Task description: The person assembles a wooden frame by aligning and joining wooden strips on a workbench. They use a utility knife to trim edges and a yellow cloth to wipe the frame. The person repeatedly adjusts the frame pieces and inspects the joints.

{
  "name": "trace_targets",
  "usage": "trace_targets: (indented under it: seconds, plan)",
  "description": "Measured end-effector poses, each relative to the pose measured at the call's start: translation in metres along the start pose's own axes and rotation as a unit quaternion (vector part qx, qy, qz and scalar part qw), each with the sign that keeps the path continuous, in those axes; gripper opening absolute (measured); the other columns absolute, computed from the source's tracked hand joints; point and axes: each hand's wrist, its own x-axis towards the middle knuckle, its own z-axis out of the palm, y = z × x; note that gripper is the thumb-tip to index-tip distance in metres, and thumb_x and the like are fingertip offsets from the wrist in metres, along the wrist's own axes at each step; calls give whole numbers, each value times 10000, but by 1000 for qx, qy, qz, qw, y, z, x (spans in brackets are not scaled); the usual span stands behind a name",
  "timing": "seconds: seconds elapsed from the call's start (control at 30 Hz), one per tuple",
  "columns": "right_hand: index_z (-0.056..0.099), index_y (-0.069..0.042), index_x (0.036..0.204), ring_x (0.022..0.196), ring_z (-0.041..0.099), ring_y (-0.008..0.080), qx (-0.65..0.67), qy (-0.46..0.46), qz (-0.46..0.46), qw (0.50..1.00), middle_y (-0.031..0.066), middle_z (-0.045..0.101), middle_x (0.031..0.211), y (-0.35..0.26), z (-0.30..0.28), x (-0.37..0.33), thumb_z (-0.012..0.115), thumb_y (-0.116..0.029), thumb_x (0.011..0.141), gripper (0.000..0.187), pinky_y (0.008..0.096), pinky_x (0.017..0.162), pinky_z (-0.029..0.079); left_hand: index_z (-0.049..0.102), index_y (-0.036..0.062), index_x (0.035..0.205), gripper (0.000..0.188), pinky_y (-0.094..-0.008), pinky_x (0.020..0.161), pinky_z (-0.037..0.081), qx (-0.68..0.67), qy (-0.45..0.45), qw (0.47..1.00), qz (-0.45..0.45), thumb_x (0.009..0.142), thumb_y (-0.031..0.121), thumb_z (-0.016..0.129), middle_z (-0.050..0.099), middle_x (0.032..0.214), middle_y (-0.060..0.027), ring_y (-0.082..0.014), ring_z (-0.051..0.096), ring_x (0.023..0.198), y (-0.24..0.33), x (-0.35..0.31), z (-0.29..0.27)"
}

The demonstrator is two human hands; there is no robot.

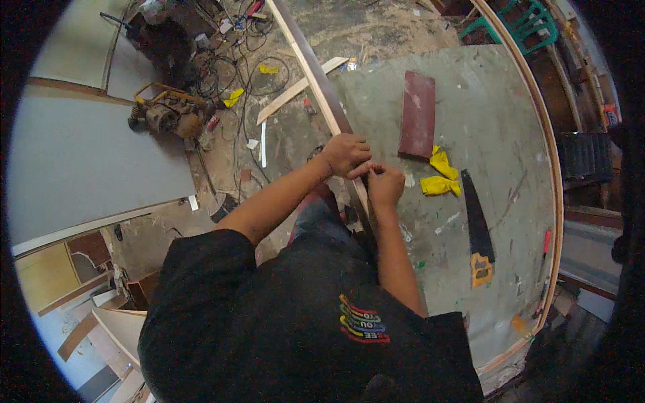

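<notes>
A long wooden strip (310,67), pale on one side and dark brown on the other, runs from the far edge back toward my body. My left hand (345,155) lies across it with bent fingers wrapped over it. Close by on the right, my right hand (388,186) is closed, its thumb and forefinger pinched together near the left fingertips. Whatever the pinch holds is too small or hidden to tell. Right of my hands, a dark red board (418,114), yellow cloth-like pieces (441,186) and a handsaw (478,221) lie on the large grey-green worktable (443,235).
A pale wooden rim (555,201) borders the worktable's right side. On the floor at left are a dusty motor-like machine (171,113), tangled cables (222,74) and yellow scraps (234,98). A loose wood slat (285,99) lies beyond my left arm. A green plastic chair (531,27) stands far right.
</notes>
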Motion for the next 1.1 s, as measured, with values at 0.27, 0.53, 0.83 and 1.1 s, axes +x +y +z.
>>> trace_targets:
  seconds: [0.27,0.53,0.83,1.1]
  plan:
    - [791,-17,874,730,723,341,63,-79,113,988,180,746,825,13,-1,1,815,-341,813,331,434,707,549,696,57,837,344,-466,724,503,4,-164,986,21,906,393,659,654,862,-136,-356,635,808,-26,15,-26]
    - [792,-23,855,631,697,263,5,-91,125,988,158,731,745,4,4,15,853,-353,775,345,379,639,518,659,55,844,314,-472,737,500,95,-53,993,-54,920,336,543,613,826,-129,-353,623,860,-82,16,-44]
    - [804,-45,851,647,701,284,35,-88,125,988,148,741,767,-18,21,37,839,-379,786,342,385,663,534,655,27,915,338,-502,801,490,91,-87,986,-109,892,350,561,643,901,-170,-399,611,897,-78,14,-45]
    - [814,-67,879,674,722,285,-37,-121,125,984,165,753,816,-22,22,51,833,-327,798,273,394,674,543,649,48,902,349,-487,793,479,64,-101,988,-94,890,382,550,609,904,-154,-388,603,899,-84,19,-43]
